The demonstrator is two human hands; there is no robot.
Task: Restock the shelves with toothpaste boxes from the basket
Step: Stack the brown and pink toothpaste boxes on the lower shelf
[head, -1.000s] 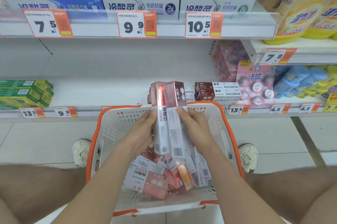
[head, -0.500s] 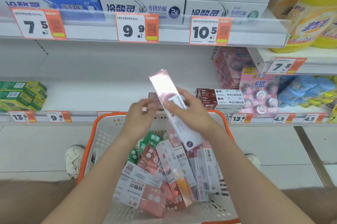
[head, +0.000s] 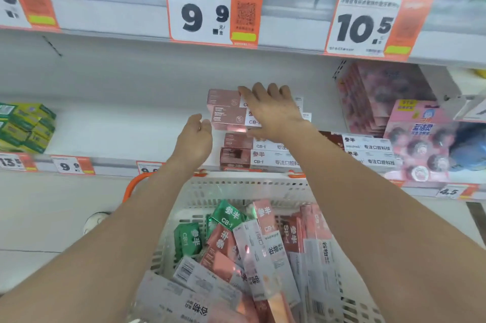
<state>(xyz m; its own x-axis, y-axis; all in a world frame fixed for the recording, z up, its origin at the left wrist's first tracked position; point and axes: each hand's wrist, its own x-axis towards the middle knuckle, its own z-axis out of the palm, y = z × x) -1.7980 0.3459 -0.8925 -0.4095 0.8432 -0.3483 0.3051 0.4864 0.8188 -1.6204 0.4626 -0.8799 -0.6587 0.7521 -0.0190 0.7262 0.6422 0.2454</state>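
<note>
- Under our right hand [head: 273, 109], two pink toothpaste boxes [head: 226, 109] sit on the stack [head: 236, 157] on the shelf [head: 118, 133]. Fingers are flat and spread on top, pressing.
- Left hand [head: 196, 138]?
- Loosely cupped at the boxes' left end, holding nothing. We can't tell if it touches.
- Step?
- We'd call it placing, squaring up the pair. Next: let go and reach down to the basket [head: 236, 185] below both wrists. Plenty of loose boxes [head: 263, 243] are left, so we need a clean grip on one.
</note>
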